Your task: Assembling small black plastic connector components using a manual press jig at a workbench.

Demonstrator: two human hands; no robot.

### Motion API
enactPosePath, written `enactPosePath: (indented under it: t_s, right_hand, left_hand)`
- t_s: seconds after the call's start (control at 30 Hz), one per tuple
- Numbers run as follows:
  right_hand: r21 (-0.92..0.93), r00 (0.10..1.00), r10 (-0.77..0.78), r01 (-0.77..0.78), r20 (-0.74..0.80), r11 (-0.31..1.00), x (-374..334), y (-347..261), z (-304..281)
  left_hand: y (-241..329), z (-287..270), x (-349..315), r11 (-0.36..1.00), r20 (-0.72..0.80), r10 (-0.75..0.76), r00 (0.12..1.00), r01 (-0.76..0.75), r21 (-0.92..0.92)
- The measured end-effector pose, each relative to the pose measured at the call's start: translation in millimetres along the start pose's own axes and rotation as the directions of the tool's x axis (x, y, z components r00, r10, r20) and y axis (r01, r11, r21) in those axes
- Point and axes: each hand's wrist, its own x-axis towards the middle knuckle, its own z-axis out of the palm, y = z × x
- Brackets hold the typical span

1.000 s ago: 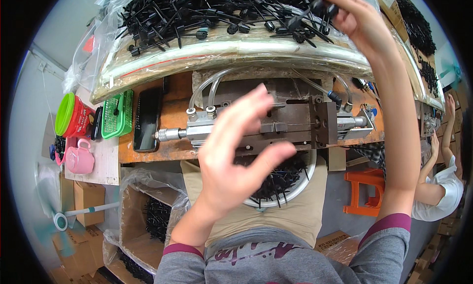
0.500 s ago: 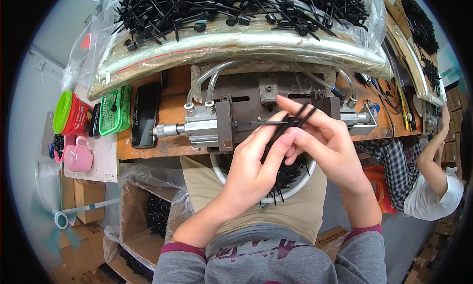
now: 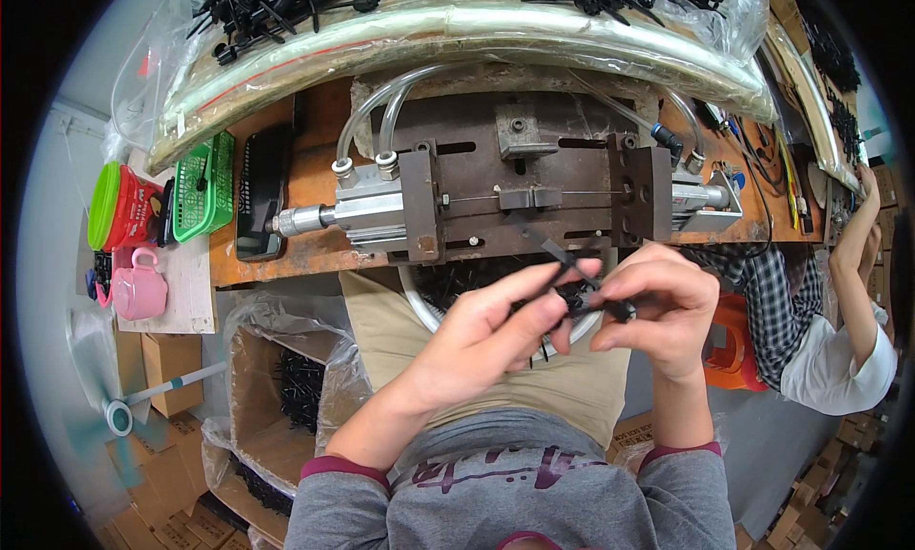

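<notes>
In front of my chest my left hand [image 3: 491, 331] is closed, thumb against fingers, on black plastic cable ties [image 3: 558, 252] whose strips stick up past the fingertips. Just beside it my right hand [image 3: 662, 307] pinches the same dark bundle near a blocky black head [image 3: 621, 311]. Motion blur hides how many ties there are. Both hands are apart from the metal fixture [image 3: 529, 199], which has a small split block at its middle. Below the hands, a round white-rimmed container [image 3: 416, 302] on my lap holds more black pieces, partly hidden by my hands.
Beyond the fixture, a plastic-wrapped tray edge [image 3: 448, 26] bears heaps of black ties. At left are a black phone [image 3: 262, 193], a green basket [image 3: 203, 183], a red tub [image 3: 133, 212] and a pink cup [image 3: 140, 288]. A lined carton [image 3: 257, 388] stands lower left; a co-worker [image 3: 839, 350] sits right.
Both hands have drawn back from the fixture toward my body with the black ties, uncovering its middle block. My right hand has shifted slightly right. The whole view has tilted downward.
</notes>
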Motion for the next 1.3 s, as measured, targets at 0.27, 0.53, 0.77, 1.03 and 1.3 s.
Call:
enactPosePath:
  t_s: [0.27, 0.53, 0.77, 1.03, 1.3]
  right_hand:
    - [-0.641, 0.941, -0.336, 0.289, 0.051, 0.711, 2, 34, 38]
    - [-0.845, 0.949, -0.293, 0.246, 0.112, 0.475, 16, 34, 57]
    - [-0.845, 0.964, -0.225, 0.234, 0.138, 0.481, 22, 17, 51]
    - [-0.512, 0.946, -0.316, 0.309, 0.076, 0.801, 3, -8, 52]
    - [-0.484, 0.925, -0.356, 0.375, 0.134, 0.791, 0, -4, 54]
  left_hand:
    - [-7, -1, -17, 0.965, -0.276, 0.195, 0.941, -0.235, -0.119]
    - [1, 6, -17, 0.931, -0.301, 0.36, 0.883, -0.319, 0.177]
    - [4, 10, -23, 0.891, -0.442, 0.421, 0.792, -0.271, 0.363]
    - [-2, 19, -15, 0.932, -0.394, 0.309, 0.866, -0.195, 0.304]
    - [-26, 11, -6, 0.807, -0.263, 0.507, 0.821, -0.345, 0.48]
